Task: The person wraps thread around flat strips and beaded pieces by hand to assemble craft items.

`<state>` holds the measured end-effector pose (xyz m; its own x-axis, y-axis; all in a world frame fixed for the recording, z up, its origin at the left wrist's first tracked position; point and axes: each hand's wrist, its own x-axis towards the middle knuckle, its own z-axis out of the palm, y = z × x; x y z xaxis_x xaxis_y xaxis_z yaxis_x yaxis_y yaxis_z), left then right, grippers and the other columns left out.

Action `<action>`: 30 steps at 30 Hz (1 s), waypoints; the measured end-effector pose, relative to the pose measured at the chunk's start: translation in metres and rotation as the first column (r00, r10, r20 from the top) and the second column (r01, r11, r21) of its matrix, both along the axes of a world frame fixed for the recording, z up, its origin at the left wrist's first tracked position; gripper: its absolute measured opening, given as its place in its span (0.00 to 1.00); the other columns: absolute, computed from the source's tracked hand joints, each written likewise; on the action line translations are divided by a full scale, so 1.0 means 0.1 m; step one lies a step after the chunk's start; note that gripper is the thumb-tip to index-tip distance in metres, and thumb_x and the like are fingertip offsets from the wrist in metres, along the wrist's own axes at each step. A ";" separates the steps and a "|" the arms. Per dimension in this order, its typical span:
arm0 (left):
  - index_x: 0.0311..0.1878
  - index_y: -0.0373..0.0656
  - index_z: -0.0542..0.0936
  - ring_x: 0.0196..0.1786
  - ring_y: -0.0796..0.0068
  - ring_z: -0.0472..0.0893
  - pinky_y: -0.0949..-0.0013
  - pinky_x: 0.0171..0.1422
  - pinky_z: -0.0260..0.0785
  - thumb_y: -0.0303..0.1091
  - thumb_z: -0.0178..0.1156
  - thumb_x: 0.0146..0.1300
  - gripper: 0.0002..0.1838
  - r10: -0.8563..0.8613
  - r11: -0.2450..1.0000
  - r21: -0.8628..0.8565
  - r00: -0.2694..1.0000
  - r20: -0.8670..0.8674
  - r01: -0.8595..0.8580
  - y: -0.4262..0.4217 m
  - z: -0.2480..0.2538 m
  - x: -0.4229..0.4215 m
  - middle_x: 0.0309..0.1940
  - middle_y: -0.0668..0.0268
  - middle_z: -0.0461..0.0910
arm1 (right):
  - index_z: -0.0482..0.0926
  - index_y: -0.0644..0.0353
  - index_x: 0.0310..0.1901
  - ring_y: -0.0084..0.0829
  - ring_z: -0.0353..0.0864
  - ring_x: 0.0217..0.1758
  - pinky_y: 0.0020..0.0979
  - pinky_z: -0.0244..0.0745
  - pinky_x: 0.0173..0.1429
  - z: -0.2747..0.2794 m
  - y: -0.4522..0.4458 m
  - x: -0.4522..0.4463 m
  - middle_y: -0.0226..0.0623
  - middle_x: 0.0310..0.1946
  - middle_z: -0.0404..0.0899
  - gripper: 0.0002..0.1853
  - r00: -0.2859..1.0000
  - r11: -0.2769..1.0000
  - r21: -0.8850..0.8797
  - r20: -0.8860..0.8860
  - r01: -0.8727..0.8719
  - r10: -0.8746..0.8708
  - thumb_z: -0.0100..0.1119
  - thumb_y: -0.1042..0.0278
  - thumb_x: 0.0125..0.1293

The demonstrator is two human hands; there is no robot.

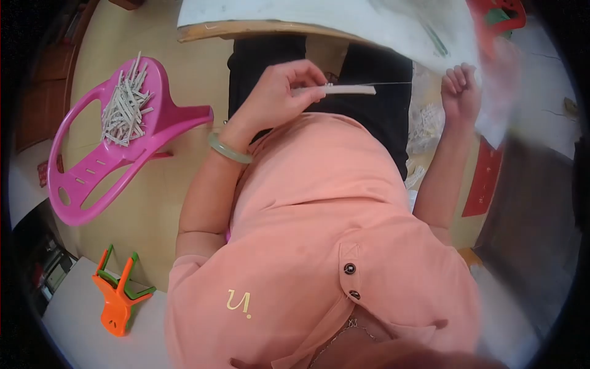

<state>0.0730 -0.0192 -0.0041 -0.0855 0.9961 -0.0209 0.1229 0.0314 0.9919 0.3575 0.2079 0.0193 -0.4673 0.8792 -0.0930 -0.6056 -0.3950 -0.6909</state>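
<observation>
My left hand (289, 89), with a pale green bangle at its wrist, pinches a flat white strip (350, 90) above my lap. A thin thread (384, 83) runs from the near end of the strip toward the right. My right hand (461, 89) is raised at the right, its fingers curled closed, in line with that thread; the last stretch of thread at its fingertips is too fine to see. Left of me, a pile of similar white strips (127, 107) lies on a pink plastic chair (157, 92).
A white-topped table (307, 15) with a wooden edge stands ahead of my knees. Clear plastic bags with white pieces (425, 126) lie at my right. Small orange (115, 310) and green (138, 292) chairs stand at lower left. A red stool (513, 18) is at upper right.
</observation>
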 end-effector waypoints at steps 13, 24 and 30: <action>0.47 0.40 0.80 0.25 0.62 0.79 0.66 0.32 0.70 0.26 0.62 0.53 0.15 0.338 0.932 0.095 0.740 -0.582 -0.350 -0.26 0.19 -0.53 0.24 0.57 0.80 | 0.77 0.58 0.35 0.12 0.60 0.26 0.17 0.52 0.29 1.52 0.12 0.71 0.21 0.24 0.68 0.11 0.467 0.703 0.710 0.634 -0.036 -0.617 0.49 0.61 0.71; 0.46 0.38 0.81 0.23 0.76 0.75 0.70 0.29 0.68 0.28 0.63 0.56 0.13 0.463 0.832 -0.015 0.707 -0.534 -0.555 -0.71 -0.13 -0.68 0.21 0.65 0.77 | 0.75 0.67 0.46 0.16 0.64 0.31 0.19 0.62 0.39 1.69 0.07 1.32 0.26 0.26 0.67 0.13 0.467 0.704 0.708 0.602 0.063 -0.647 0.48 0.64 0.72; 0.50 0.35 0.76 0.25 0.84 0.68 0.78 0.29 0.61 0.29 0.59 0.62 0.14 0.476 0.865 -0.328 0.828 0.296 -0.380 -0.63 -0.09 -0.59 0.24 0.74 0.71 | 0.71 0.70 0.52 0.23 0.72 0.38 0.24 0.71 0.47 1.61 0.16 1.30 0.34 0.36 0.75 0.14 0.689 0.715 0.425 0.248 0.554 -0.681 0.49 0.70 0.70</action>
